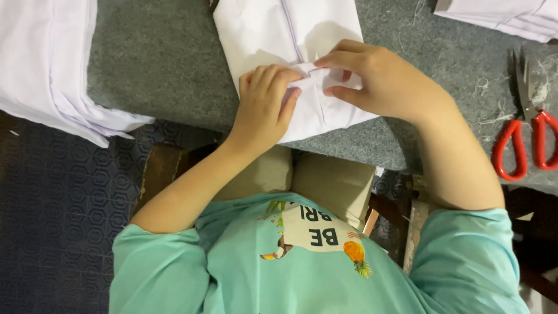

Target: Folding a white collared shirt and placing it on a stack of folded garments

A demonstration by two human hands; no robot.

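Head view is looking down on a grey table (163, 64). Far to the left of the left hand (264, 107), a stack of white cloth (46, 64) is seen, hanging over the table edge. The left hand is clenched on the near end of a folded white garment (279, 35), with its fingers curled over the fabric. The garment is lying directly under both hands; its long axis runs away from the person, and a seam is seen along the middle. The right hand (375, 78) is touching the same end, pinching a small fold between thumb and forefinger. Both hands are equally near to the garment. Well to the right of the right hand, red scissors (526, 136) are lying, and more white cloth (505, 17) beyond them.
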